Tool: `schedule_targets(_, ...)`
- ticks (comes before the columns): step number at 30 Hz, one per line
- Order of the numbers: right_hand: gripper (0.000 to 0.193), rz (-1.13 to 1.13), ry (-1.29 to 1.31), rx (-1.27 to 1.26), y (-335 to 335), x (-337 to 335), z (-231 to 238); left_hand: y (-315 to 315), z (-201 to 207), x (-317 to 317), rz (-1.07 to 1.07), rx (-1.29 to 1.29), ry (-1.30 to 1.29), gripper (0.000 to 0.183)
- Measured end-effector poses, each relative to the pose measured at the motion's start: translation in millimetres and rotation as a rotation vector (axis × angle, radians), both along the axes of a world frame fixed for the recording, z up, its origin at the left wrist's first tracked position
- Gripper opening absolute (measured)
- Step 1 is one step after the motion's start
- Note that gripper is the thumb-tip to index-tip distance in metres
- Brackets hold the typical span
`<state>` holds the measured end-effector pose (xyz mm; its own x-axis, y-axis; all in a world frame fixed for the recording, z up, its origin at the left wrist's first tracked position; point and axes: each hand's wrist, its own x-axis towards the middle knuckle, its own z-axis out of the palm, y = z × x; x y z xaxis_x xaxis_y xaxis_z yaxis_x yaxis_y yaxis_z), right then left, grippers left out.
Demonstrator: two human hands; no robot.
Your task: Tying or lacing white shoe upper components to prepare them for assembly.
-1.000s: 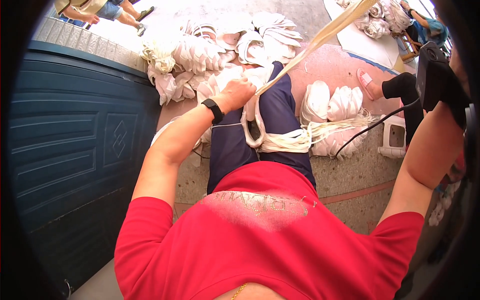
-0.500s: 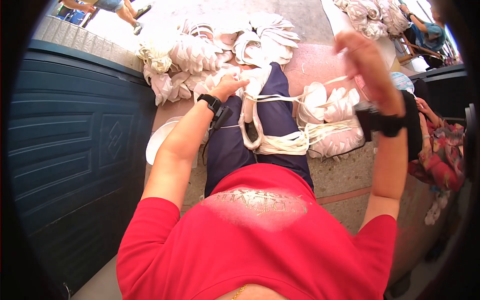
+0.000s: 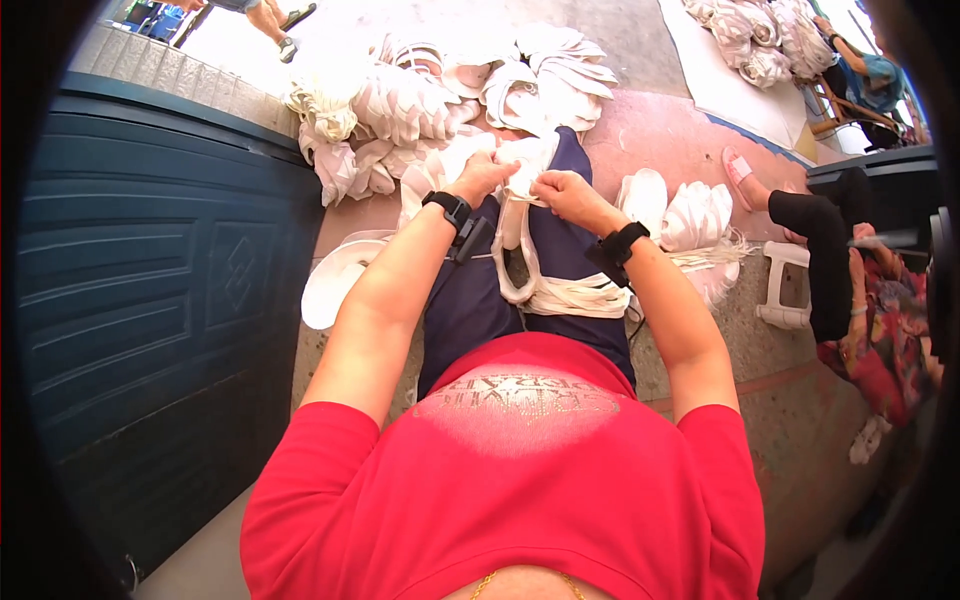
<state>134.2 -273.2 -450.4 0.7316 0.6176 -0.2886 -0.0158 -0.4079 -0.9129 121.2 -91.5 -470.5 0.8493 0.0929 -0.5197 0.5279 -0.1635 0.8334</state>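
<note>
Left to right: a pale heap of layered white fabric pieces [image 3: 400, 105] lies on the floor; the left hand [image 3: 482, 178] grips, with bent fingers, the near left edge of a soft, white, overexposed fabric piece [image 3: 527, 163] above the navy trousers [image 3: 565, 243]; a narrow, white, rounded loop [image 3: 516, 295] hangs beneath it, between the thighs; the right hand [image 3: 570, 197] pinches the piece's right edge; flat cream straps [image 3: 578, 297] band the right thigh.
</note>
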Motion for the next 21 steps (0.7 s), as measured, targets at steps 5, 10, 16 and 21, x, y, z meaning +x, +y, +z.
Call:
schedule_targets(5, 0.015, 0.216, -0.641, -0.171, -4, -41, 10, 1, -21, 0, 0.080, 0.049, -0.038, 0.023)
schedule_targets(10, 0.008, 0.325, -0.702, -0.180, -4, -65, 7, -8, -28, -3, 0.030, 0.319, -0.257, 0.027)
schedule_targets(16, 0.008, 0.387, -0.673, -0.186, -10, -67, 4, -10, -30, 1, 0.025, 0.441, -0.247, 0.032)
schedule_targets(21, 0.009, 0.475, -0.619, -0.244, -28, -67, 14, -4, -31, 4, 0.175, 0.062, -0.134, 0.025)
